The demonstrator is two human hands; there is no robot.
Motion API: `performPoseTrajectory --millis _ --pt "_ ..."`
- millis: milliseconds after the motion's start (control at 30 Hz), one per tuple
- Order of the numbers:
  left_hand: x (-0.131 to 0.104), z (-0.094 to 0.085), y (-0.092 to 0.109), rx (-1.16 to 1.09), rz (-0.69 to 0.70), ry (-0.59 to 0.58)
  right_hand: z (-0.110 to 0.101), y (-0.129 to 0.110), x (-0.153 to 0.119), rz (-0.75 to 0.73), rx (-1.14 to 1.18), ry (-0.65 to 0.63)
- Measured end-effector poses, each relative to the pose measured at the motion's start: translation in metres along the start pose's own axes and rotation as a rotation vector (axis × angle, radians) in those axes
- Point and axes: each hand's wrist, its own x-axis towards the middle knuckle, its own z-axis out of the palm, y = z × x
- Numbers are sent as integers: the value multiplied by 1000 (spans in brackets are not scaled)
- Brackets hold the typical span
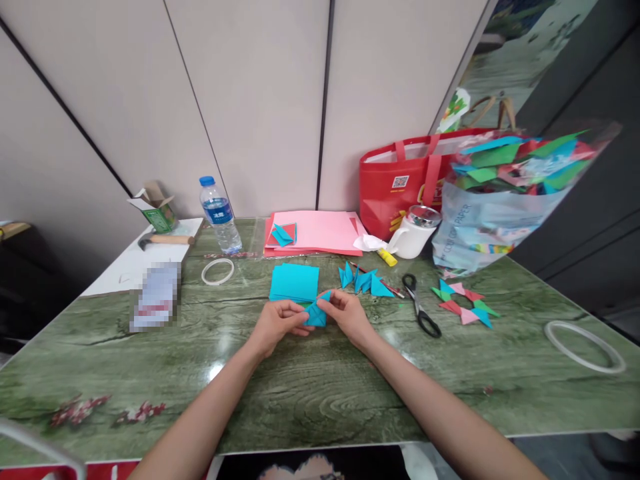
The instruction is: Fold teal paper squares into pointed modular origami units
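Between both hands is a small piece of folded blue paper (pixel 316 317) with crease lines on it. My left hand (pixel 276 325) pinches its left edge, while my right hand (pixel 346 313) pinches its upper right corner. Just behind the hands lies a stack of blue paper squares (pixel 295 281). Several folded blue paper pieces (pixel 366 280) sit to the right of that stack, with a pencil partly under them. Black scissors (pixel 419 303) lie farther right, beside a ring of coloured folded paper (pixel 466 303).
Pink and red sheets (pixel 320 230) lie at the back. A water bottle (pixel 220 217), hammer (pixel 165 241) and white ring (pixel 217 272) are on the left. A white mug (pixel 414 233), red bag (pixel 383 187) and plastic bag of folded paper (pixel 493 213) stand back right. Another ring (pixel 585 363) lies right.
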Motion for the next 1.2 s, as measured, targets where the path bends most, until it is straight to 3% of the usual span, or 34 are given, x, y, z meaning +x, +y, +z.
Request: performPoseTrajectory --millis 167,267,433,633,833,967,1067,1200 --pt "-2 8 -3 44 -57 -57 3 -2 -1 -100 -146 -18" --pt "-3 11 -5 67 -36 -52 6 -6 -4 -108 -186 39" --pt "-5 14 -6 36 -15 -148 9 -6 -7 -138 -257 127" --pt "-5 19 -9 112 -45 -108 9 -2 -6 -128 -386 172" --pt "-9 25 -11 89 -29 -216 11 -3 -9 -120 -450 257" --pt "-10 27 -12 45 -23 -251 9 -6 -9 -140 -418 213" --pt "-9 26 -11 24 -9 -193 6 -7 -6 -115 -341 173" --pt "-4 20 -8 22 117 63 6 -9 -5 -68 -109 81"
